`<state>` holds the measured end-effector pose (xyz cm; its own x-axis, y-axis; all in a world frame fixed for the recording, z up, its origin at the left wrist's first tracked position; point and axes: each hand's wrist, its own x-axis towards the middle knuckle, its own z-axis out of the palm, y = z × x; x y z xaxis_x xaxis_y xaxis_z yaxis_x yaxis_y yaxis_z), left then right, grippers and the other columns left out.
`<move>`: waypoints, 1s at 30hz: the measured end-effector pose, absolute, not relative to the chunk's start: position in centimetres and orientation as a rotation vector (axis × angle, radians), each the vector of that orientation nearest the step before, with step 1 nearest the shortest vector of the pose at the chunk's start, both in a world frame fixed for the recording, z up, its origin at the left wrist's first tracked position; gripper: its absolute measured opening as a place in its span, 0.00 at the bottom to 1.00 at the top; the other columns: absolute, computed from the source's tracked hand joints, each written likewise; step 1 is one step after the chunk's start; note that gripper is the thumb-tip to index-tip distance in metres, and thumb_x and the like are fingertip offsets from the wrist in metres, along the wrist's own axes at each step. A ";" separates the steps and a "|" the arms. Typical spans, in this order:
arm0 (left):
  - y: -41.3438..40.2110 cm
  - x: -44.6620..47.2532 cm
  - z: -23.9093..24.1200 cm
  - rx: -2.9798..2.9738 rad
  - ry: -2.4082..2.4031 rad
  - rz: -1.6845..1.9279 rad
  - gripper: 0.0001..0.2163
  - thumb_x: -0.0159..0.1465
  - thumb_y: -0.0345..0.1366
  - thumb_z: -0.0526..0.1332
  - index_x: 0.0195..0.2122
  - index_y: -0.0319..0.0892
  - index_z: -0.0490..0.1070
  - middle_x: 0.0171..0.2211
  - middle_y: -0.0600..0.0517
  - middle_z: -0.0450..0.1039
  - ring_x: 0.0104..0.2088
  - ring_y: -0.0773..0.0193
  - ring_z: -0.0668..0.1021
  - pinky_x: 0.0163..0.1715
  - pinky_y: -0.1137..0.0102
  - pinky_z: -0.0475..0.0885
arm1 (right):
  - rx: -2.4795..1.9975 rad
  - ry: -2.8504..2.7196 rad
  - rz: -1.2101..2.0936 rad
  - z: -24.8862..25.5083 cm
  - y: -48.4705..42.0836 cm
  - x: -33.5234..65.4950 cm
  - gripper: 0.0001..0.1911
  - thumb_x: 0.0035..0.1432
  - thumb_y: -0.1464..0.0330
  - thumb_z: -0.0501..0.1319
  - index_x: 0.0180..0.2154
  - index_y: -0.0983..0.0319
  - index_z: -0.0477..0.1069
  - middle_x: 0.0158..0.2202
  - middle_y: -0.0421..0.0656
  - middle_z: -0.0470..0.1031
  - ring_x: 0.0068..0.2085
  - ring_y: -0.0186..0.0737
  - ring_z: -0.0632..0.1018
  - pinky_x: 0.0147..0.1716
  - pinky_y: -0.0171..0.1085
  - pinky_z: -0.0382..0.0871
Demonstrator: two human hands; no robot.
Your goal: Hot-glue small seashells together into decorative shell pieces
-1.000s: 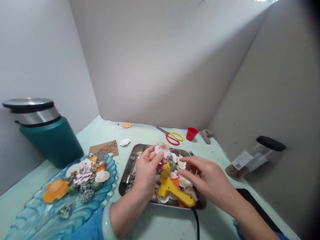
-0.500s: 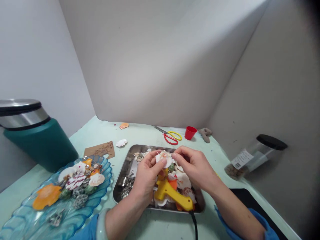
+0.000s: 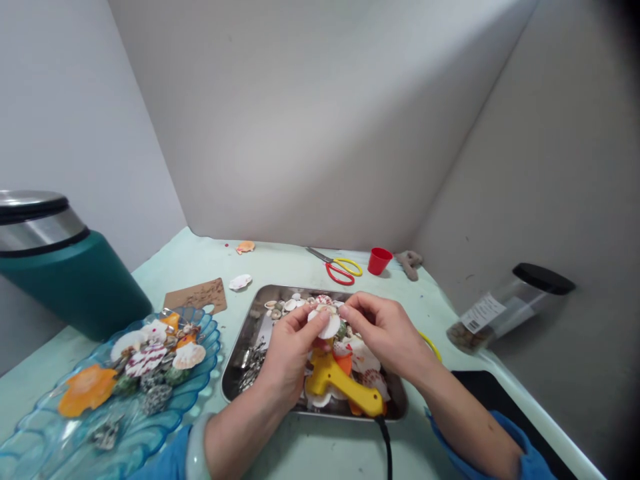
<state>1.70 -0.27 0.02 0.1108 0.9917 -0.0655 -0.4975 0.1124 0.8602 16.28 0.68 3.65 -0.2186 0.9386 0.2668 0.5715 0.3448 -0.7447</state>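
Observation:
Over the metal tray (image 3: 250,303), my left hand (image 3: 291,347) pinches a white scallop shell (image 3: 327,325) between thumb and fingers. My right hand (image 3: 387,330) is closed at the shell's right edge, thumb and fingertips pressed together; whatever is between them is too small to make out. Below the hands a yellow glue gun (image 3: 345,387) lies on the shells in the tray, its black cord (image 3: 386,440) running off the near edge. White shells (image 3: 363,357), an orange piece (image 3: 344,363) and dark metallic bits (image 3: 254,363) share the tray, partly covered by my hands.
A blue scalloped dish (image 3: 165,423) of shells stands left, before a green bottle (image 3: 95,280). Behind the tray lie a brown card (image 3: 195,295), a white shell (image 3: 241,282), scissors (image 3: 343,267) and a red cup (image 3: 379,261). A clear jar (image 3: 500,320) and black mat (image 3: 493,393) are right.
The whole view has shifted slightly, so things sit a little further left and up. Both hands keep their places at the white shell, which is now turned a little flatter toward me.

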 end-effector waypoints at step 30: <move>-0.6 1.7 0.6 0.816 0.831 1.306 0.11 0.49 0.37 0.69 0.32 0.37 0.76 0.29 0.49 0.76 0.25 0.68 0.73 0.24 0.75 0.67 | -1.385 -1.873 0.502 3.8 0.0 16.0 0.13 0.57 0.69 0.55 0.20 0.61 0.59 0.18 0.34 0.60 0.22 0.31 0.62 0.22 0.31 0.55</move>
